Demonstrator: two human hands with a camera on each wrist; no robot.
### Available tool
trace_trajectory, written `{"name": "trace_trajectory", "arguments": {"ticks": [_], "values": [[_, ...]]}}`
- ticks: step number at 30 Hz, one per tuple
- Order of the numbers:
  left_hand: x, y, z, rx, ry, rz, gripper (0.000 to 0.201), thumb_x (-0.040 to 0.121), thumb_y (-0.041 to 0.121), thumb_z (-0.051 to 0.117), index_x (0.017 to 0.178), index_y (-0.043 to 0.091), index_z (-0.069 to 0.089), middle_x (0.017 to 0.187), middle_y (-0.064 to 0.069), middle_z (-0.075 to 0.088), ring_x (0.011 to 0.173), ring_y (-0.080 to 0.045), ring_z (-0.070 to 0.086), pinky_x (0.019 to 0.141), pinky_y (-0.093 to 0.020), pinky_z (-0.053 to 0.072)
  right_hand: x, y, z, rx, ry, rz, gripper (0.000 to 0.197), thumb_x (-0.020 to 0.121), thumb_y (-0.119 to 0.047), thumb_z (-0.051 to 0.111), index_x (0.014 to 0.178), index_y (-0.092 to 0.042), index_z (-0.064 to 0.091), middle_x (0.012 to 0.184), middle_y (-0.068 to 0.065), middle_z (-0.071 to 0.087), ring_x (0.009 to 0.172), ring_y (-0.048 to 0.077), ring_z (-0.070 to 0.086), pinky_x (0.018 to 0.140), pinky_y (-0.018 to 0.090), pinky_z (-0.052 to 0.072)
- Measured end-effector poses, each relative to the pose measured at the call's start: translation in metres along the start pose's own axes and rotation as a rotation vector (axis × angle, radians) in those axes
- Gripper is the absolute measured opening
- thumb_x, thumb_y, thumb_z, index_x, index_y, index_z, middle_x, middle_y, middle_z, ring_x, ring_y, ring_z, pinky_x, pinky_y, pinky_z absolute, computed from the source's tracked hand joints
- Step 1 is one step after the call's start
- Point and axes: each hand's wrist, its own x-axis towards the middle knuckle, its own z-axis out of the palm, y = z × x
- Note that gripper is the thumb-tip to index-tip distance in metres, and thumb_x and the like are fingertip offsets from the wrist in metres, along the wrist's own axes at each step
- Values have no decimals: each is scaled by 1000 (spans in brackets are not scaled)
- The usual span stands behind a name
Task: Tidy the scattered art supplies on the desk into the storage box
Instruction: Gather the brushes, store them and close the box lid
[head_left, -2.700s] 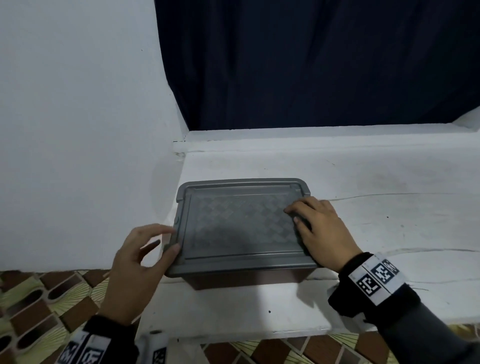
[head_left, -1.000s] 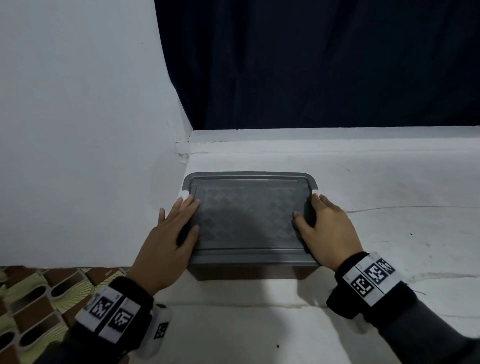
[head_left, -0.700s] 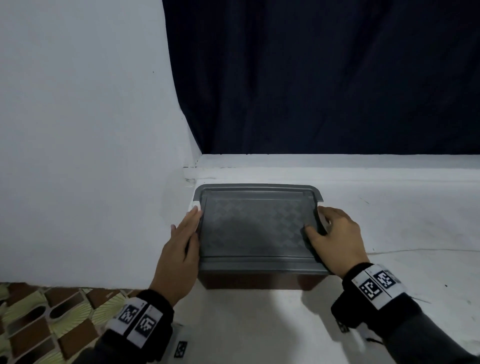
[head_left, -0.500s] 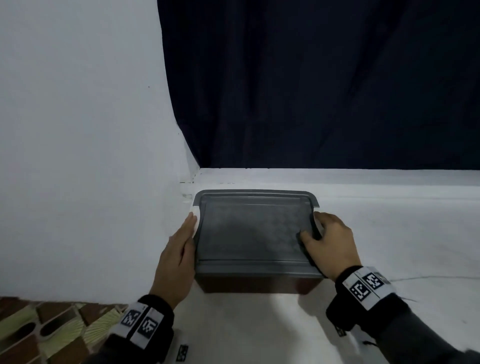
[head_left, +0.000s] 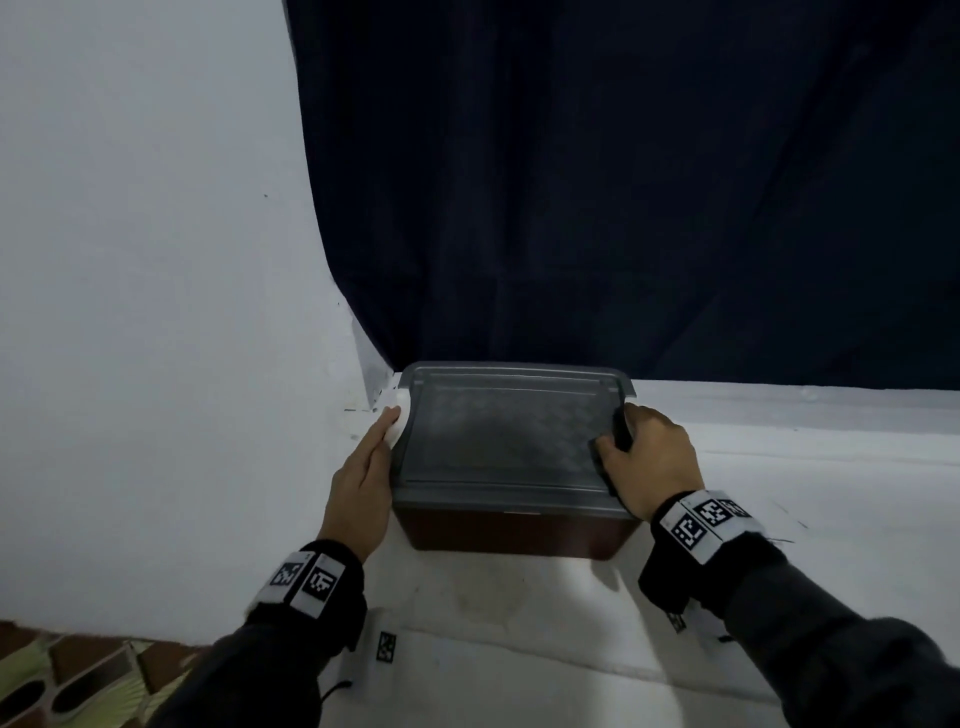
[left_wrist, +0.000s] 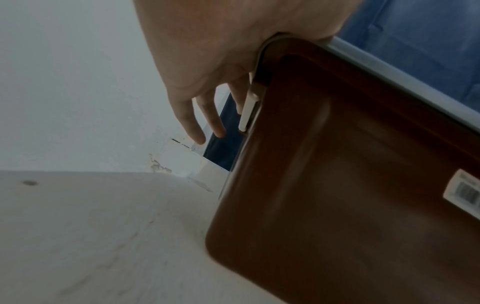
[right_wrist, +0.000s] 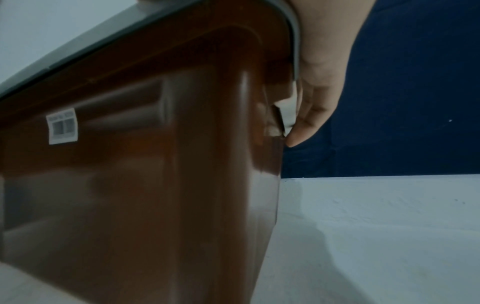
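White desk (head_left: 779, 519), dark curtain (head_left: 623, 182) behind, storage box (head_left: 514, 535) tucked in the corner.
Brown box with its grey lid (head_left: 506, 436) on sits against the curtain; left hand (head_left: 363, 478) lies flat along the box's left side, fingers straight by the white latch (left_wrist: 246, 111); right hand (head_left: 649, 462) grips the lid's right edge, thumb on top.

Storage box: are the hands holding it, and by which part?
Yes. The storage box is held at its two ends: left hand flat against the left side by the white latch, right hand gripping the lid rim at the right end.
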Motion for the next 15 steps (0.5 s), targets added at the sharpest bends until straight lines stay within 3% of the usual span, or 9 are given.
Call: {"name": "trace_trajectory", "arguments": {"ticks": [5, 10, 13, 15], "values": [[19, -10, -1, 24, -47, 16, 42, 109, 21, 25, 145, 28, 47, 149, 15, 41, 139, -2, 33, 105, -5, 24, 11, 1, 5, 11, 19, -8, 22, 85, -29, 62, 86, -10, 50, 85, 6, 56, 75, 23, 46, 68, 27, 35], [18, -9, -7, 49, -85, 5, 42, 109, 25, 27, 146, 32, 46, 153, 11, 41, 141, -6, 34, 119, -28, 26, 8, 2, 2, 12, 14, -4, 22, 85, -29, 61, 88, -10, 51, 87, 6, 56, 77, 26, 50, 69, 27, 35], [8, 5, -8, 142, -101, 9, 42, 108, 27, 29, 148, 31, 43, 147, 13, 41, 134, -3, 35, 111, -20, 27, -2, 2, -1, 13, 32, -41, 20, 87, -25, 58, 95, -7, 60, 98, 9, 61, 87, 32, 58, 72, 29, 43], [-3, 17, -10, 155, -96, -3, 40, 107, 29, 34, 146, 30, 43, 139, 14, 45, 129, -6, 40, 102, -12, 30, -19, 1, -3, -34, 46, -121, 23, 88, -23, 54, 103, -8, 65, 112, 12, 63, 96, 35, 59, 80, 37, 51]]}}
